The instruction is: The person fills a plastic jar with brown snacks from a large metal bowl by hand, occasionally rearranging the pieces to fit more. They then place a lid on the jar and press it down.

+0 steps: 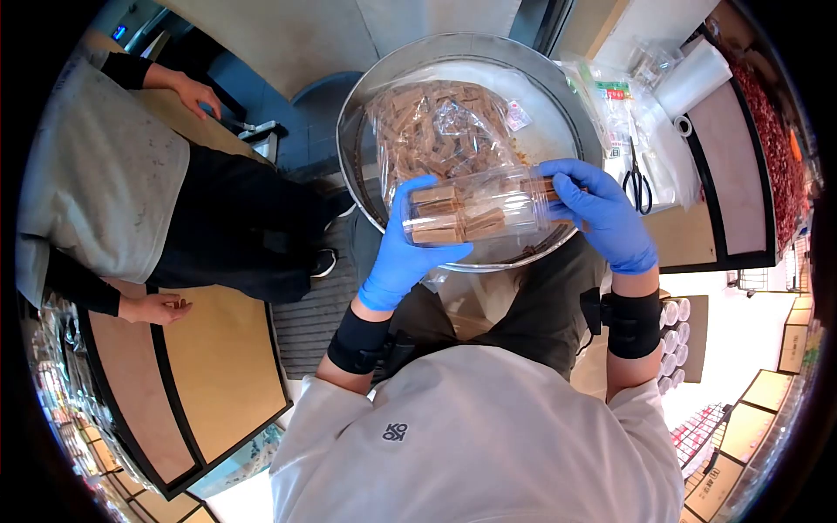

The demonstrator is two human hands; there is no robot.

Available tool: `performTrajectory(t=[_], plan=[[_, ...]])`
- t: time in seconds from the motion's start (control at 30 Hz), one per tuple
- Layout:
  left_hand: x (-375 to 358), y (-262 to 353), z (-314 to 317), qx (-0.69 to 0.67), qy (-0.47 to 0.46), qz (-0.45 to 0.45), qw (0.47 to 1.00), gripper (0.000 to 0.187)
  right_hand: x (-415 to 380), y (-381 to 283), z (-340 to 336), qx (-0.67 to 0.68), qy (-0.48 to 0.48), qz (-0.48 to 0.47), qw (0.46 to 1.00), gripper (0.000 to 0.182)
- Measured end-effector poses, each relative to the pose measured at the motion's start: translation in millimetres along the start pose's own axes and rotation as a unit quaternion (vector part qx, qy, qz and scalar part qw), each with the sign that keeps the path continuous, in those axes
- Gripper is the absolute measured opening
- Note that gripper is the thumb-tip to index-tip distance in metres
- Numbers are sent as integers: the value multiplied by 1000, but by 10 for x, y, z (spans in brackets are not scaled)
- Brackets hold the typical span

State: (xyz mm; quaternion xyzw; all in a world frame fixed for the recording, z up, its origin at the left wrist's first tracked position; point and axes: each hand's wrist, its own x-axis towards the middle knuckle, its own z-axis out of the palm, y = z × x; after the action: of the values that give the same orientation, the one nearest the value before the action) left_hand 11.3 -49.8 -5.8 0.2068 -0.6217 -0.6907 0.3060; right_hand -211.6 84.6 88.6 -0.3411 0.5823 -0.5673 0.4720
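My left hand (397,248), in a blue glove, is closed round the base end of a clear plastic jar (514,202). The jar lies on its side with its mouth to the right. Flat brown strips (440,215) are stacked inside it. My right hand (597,205), also gloved in blue, pinches more brown strips at the jar's mouth; its fingertips are partly hidden. Beyond the jar, a clear bag (445,122) full of the same brown strips rests in a large round metal pan (562,100).
Scissors (637,181) with black handles lie on plastic bags at the right, near a roll of plastic film (695,78). Several lidded jars (676,336) stand at lower right. Another person (113,174) stands on the left beside a tan-topped counter (222,366).
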Motion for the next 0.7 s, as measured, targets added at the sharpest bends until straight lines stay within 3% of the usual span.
performTrajectory(t=[0.23,0.33,0.4,0.53,0.7], plan=[[53,41,53,-57,25,-42,997,87,297,228,79,-16,89,-17,996,28],[72,41,53,-56,27,-41,997,88,344,246,186,-96,137,-86,982,28],[83,19,52,-77,29,-47,996,88,381,235,300,-116,220,-177,952,27],[71,47,39,-119,37,-69,990,89,437,144,365,-142,209,-211,944,24],[77,84,-7,-166,29,-92,981,88,432,-35,455,-58,164,-184,967,22]])
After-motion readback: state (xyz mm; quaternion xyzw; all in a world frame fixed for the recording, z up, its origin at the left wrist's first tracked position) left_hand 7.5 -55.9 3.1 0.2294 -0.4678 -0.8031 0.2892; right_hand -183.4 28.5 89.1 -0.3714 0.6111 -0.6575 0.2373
